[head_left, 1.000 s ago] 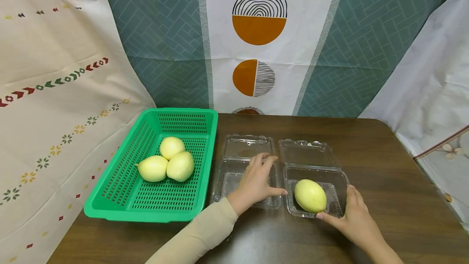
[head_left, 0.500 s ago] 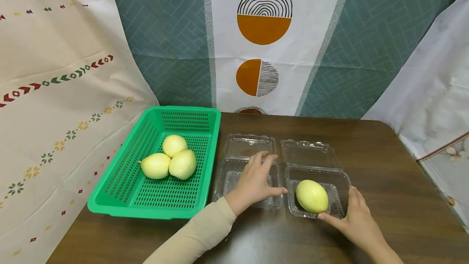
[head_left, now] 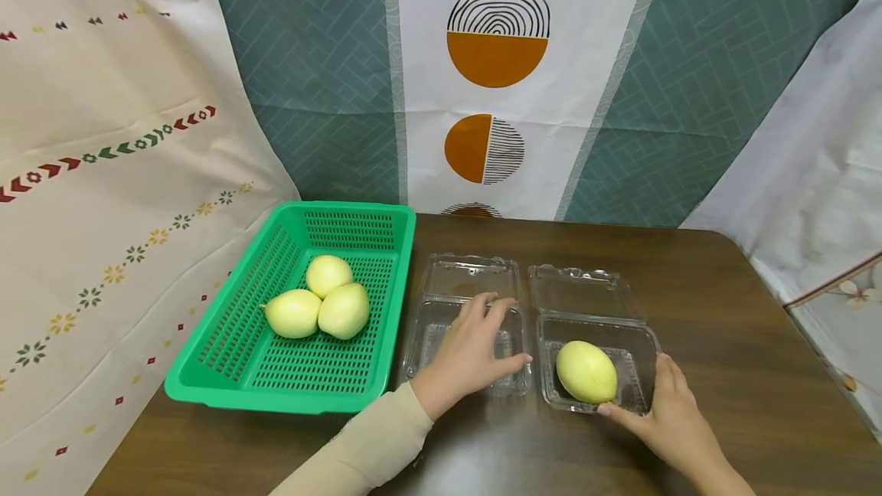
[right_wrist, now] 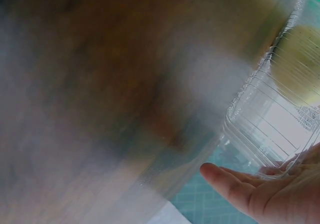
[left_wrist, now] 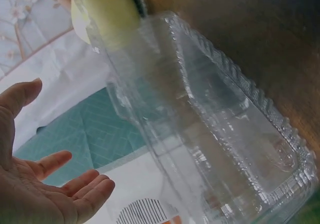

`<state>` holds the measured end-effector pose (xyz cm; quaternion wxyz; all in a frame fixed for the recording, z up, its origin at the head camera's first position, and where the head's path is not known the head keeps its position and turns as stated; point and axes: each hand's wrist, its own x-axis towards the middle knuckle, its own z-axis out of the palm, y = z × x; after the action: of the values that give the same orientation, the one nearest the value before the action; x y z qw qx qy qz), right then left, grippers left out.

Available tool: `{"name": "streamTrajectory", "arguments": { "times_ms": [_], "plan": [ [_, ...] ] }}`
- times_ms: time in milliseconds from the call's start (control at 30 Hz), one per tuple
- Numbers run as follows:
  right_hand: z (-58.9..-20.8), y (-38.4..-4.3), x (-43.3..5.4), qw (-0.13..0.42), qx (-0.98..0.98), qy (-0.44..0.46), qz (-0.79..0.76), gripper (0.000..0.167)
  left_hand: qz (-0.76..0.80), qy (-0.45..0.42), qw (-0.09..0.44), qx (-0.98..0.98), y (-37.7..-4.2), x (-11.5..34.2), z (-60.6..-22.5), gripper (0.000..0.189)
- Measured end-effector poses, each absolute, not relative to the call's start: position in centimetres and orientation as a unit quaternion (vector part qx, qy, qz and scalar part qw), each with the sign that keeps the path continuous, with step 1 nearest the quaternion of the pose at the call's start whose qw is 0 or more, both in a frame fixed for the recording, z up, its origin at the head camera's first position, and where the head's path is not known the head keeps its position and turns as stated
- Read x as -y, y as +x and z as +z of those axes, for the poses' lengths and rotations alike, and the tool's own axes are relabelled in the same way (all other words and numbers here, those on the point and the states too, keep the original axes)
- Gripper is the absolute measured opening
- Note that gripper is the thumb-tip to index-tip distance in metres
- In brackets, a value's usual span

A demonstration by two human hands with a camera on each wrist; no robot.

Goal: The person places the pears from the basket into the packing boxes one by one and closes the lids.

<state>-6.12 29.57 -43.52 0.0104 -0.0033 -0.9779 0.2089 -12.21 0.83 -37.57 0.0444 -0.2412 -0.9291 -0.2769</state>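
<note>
Dark brown wood table [head_left: 696,297], grain faint; I note its far right corner is rounded. Soft white glare [head_left: 475,461] on its near part. Cloth on three sides. Back cloth [head_left: 310,60]: teal panels with a pale brick-like line pattern, either side of a white band [head_left: 427,37]; a faint horizontal crease crosses it. On the band, a column of circles [head_left: 496,60], part orange, part black line-work, the lowest cut off by the table edge. Left cloth [head_left: 89,213]: cream, slanting, with rows of small flowers, chevrons and diamonds. Right cloth [head_left: 813,144]: whitish, wrinkled, bearing a brown branch [head_left: 834,282] and pale blossom [head_left: 860,289].
</note>
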Motion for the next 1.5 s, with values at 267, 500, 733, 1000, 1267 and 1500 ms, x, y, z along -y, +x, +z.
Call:
{"name": "streamTrajectory", "arguments": {
  "times_ms": [267, 500, 733, 1000, 1267, 1500],
  "plan": [
    [-43.6, -6.1, -29.5, 0.024, 0.977, -0.005, 0.211, 0.124, -0.287, -0.244, 0.050, 0.925, -11.2, -0.2, -37.1, 0.073],
    [-43.6, -6.3, -29.4, 0.023, 0.978, -0.004, 0.208, 0.124, -0.293, -0.241, 0.068, 0.923, -11.2, 1.2, -37.3, 0.071],
    [-43.6, -6.3, -29.4, 0.023, 0.978, -0.003, 0.209, 0.123, -0.294, -0.235, 0.073, 0.923, -10.9, 2.7, -37.2, 0.070],
    [-43.7, -6.3, -29.5, 0.021, 0.978, -0.005, 0.208, 0.123, -0.291, -0.231, 0.108, 0.922, -10.6, 4.2, -37.0, 0.070],
    [-43.7, -6.4, -29.5, 0.010, 0.978, -0.009, 0.206, 0.124, -0.292, -0.241, 0.139, 0.915, -10.5, 5.0, -36.8, 0.068],
    [-43.4, -6.3, -29.5, 0.004, 0.978, -0.011, 0.208, 0.124, -0.296, -0.231, 0.144, 0.915, -10.8, 5.8, -36.3, 0.067]
  ]
}}
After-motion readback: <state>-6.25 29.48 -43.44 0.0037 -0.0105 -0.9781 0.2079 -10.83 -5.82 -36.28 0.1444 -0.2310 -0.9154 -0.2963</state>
